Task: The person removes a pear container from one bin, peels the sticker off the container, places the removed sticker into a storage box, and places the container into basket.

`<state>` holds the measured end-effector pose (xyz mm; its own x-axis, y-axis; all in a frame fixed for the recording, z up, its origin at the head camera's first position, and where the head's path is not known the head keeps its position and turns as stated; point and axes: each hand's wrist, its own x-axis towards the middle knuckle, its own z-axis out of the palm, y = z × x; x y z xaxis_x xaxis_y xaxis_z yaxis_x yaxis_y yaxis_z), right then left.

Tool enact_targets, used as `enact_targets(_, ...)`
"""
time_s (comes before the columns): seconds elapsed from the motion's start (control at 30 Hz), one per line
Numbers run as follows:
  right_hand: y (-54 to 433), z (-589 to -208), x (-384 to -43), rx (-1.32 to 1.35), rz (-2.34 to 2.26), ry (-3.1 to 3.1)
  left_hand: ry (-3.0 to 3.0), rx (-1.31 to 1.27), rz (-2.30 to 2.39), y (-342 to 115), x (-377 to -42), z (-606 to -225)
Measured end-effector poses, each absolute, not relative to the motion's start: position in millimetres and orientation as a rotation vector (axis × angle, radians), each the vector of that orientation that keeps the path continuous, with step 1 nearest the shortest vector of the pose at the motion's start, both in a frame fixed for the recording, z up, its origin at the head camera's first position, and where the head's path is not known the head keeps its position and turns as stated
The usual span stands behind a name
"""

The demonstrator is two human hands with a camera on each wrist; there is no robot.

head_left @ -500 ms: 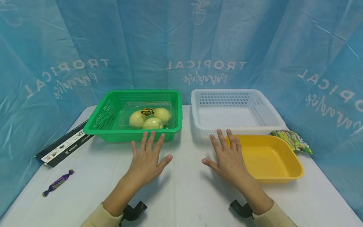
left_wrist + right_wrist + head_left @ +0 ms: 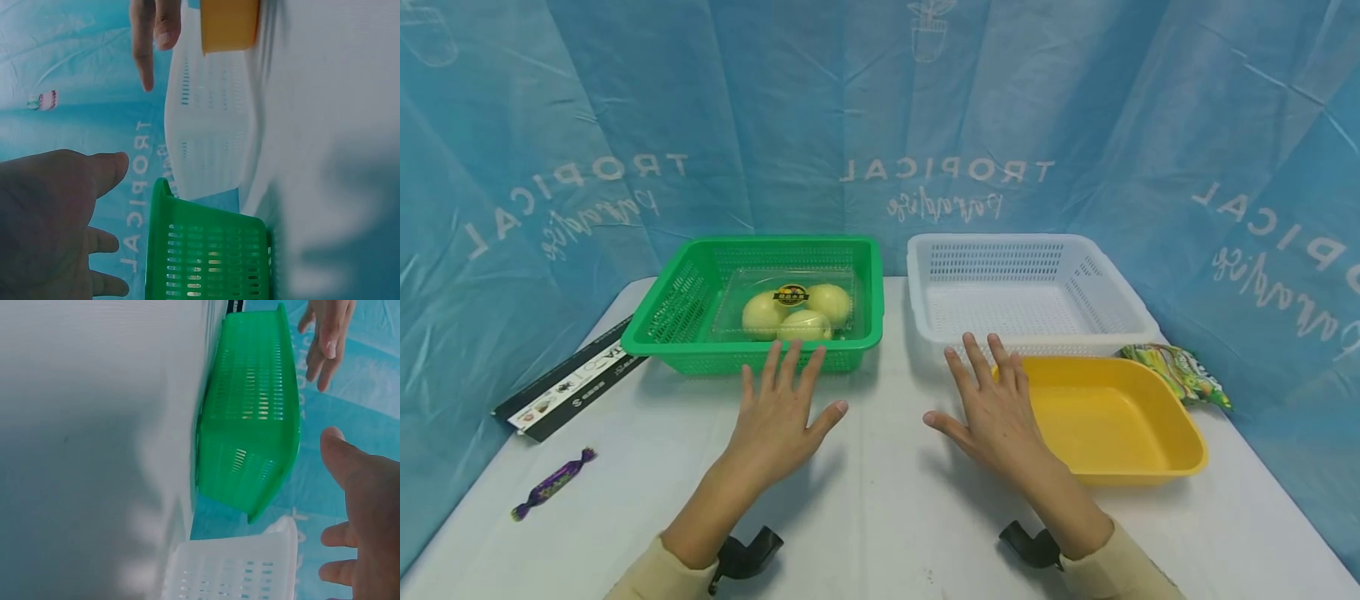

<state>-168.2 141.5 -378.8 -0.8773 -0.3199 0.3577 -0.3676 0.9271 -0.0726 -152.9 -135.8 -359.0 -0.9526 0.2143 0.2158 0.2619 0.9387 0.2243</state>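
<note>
My left hand (image 2: 777, 429) hovers over the table with fingers spread, palm down, holding nothing. Its fingertips overlap the front rim of the green basket (image 2: 677, 358) in the head view. Inside that basket lies a clear plastic box (image 2: 733, 312) with several pale green round fruits (image 2: 763, 315) and a black and gold label. My right hand (image 2: 996, 421) is likewise spread and holds nothing, beside the left side of the yellow basin (image 2: 1112, 425). Behind its fingertips stands the white basket (image 2: 992, 308). Both wrist views show the hands raised above the tabletop.
A purple wrapped candy (image 2: 553, 483) lies at the table's left. Behind it, a long black and white box (image 2: 576, 379) rests partly behind the green basket. A green snack packet (image 2: 1180, 373) sits right of the yellow basin. A blue curtain (image 2: 805, 117) surrounds the table.
Both hands have drifted slightly left and a little farther from me, fingers still spread. The baskets, basin and other objects stay in place.
</note>
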Motion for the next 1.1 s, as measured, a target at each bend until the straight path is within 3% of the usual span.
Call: enact_targets(1.1, 115.2, -366.4, -187.1, 0.605, 0.439, -2.662, -2.745, -0.257, -0.499, -164.0, -171.7, -338.0)
